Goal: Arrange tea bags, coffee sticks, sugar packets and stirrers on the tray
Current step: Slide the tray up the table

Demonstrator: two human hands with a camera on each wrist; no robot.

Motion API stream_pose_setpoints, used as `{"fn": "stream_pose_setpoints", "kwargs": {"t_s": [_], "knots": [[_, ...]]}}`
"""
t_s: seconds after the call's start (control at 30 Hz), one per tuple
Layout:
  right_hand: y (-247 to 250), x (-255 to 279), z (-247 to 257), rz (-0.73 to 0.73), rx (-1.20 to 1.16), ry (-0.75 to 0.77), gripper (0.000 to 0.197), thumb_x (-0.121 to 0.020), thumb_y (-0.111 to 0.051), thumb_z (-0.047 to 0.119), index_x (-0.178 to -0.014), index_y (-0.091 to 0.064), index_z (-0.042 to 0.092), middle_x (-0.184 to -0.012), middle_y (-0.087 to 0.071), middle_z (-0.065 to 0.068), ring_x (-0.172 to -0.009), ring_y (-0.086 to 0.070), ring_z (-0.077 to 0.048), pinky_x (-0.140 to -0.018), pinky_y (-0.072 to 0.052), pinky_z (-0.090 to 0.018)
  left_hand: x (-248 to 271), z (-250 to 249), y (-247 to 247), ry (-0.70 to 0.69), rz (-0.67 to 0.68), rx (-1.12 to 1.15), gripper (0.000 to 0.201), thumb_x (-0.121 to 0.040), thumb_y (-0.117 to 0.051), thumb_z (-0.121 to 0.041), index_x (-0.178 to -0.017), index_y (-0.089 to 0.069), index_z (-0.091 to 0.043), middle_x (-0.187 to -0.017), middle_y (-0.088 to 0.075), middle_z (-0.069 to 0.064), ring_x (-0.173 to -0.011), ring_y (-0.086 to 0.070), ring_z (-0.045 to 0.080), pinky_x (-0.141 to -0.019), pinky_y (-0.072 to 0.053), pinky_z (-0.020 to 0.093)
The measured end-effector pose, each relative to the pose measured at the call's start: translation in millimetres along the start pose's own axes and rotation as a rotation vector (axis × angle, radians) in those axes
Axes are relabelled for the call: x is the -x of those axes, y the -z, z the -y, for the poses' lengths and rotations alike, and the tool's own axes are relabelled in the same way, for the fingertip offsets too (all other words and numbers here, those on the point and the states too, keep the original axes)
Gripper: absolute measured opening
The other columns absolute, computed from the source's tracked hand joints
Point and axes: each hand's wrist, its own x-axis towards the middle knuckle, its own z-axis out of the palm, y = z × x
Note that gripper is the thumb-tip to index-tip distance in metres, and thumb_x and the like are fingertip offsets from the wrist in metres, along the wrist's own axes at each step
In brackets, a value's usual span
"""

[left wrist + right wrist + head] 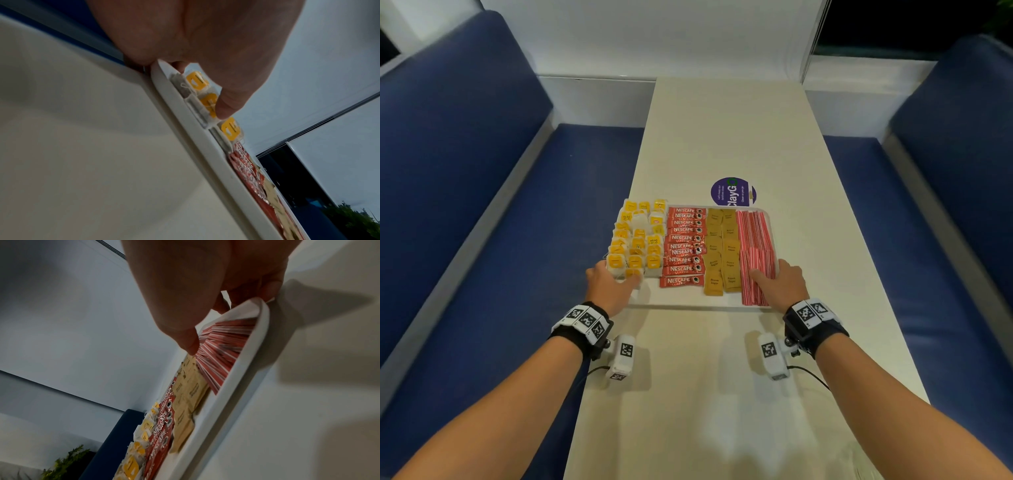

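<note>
A white tray [688, 302] lies on the beige table [722, 120]. From left to right it holds yellow-tagged tea bags [635, 240], red Nescafe coffee sticks [685, 246], brown sugar packets [722, 253] and red-and-white striped stirrers [755, 240]. My left hand [616, 278] grips the tray's near-left corner. In the left wrist view its thumb [226, 107] presses on a tea bag [229, 129], and its fingers go behind the rim [205, 146]. My right hand [774, 274] grips the near-right corner, with its thumb [189, 340] on the stirrers [222, 350] and its fingers curled at the rim [236, 382].
A round purple sticker [732, 192] sits on the table just beyond the tray. Blue padded benches run along the left [482, 205] and right [945, 205] of the narrow table. The tray's left edge overhangs the table's left side. Bare tabletop lies in front of and beyond the tray.
</note>
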Motion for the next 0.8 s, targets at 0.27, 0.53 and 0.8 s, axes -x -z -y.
{"fn": "stream_pose_setpoints", "kwargs": {"t_s": [0.27,0.53,0.8], "knots": [[14,15,8,0.024,0.056,0.052,0.074,-0.060,-0.050,0.081,-0.104,-0.059,0.022,-0.099,-0.065,-0.005,-0.081,-0.068,-0.024,-0.074,-0.062,-0.044,8,9,8,-0.121,0.075,-0.013,0.051,-0.073,-0.077,-0.063,-0.109,-0.063,-0.029,-0.105,-0.070,-0.009,-0.097,-0.067,0.015,-0.079,-0.059,0.040],[13,50,-13,0.061,0.062,0.161,0.061,-0.062,-0.077,0.062,-0.110,-0.056,0.030,-0.105,-0.060,0.003,-0.095,-0.061,-0.018,-0.080,-0.059,-0.041,48,16,18,-0.104,0.105,-0.071,0.060,-0.068,-0.090,-0.041,-0.112,-0.052,-0.030,-0.107,-0.066,-0.010,-0.095,-0.064,0.014,-0.074,-0.055,0.038],[10,61,-21,-0.045,-0.005,0.227,0.033,-0.068,-0.079,0.043,-0.093,-0.063,0.029,-0.092,-0.063,0.005,-0.081,-0.062,-0.017,-0.069,-0.058,-0.043,54,16,12,-0.111,0.058,-0.034,0.052,-0.079,-0.086,-0.031,-0.123,-0.059,-0.025,-0.112,-0.069,-0.007,-0.098,-0.064,0.016,-0.069,-0.046,0.025]]}}
